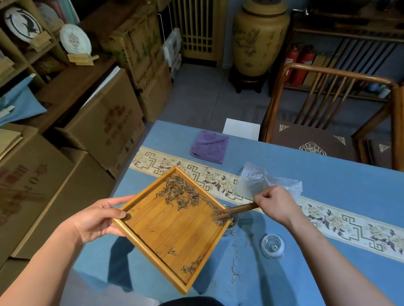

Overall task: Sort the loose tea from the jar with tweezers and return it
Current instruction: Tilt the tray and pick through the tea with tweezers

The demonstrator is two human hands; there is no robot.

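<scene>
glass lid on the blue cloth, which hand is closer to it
Right. The right hand holds the tweezers just up and left of the glass lid. The left hand grips the tray at its far corner, across the tray from it.

Two hands are in view, the left hand [96,219] and the right hand [275,202]. There is one wooden tray [163,233], one pair of wooden tweezers [236,209], one glass jar [230,221] mostly hidden behind the tray's corner, and one glass lid [273,246]. One purple cloth [209,146] and one clear plastic bag [262,181] lie on the one table [342,171]. Two chairs [323,115] stand behind it. Two red fire extinguishers [299,63] and one big clay urn [259,35] stand farther back.
</scene>
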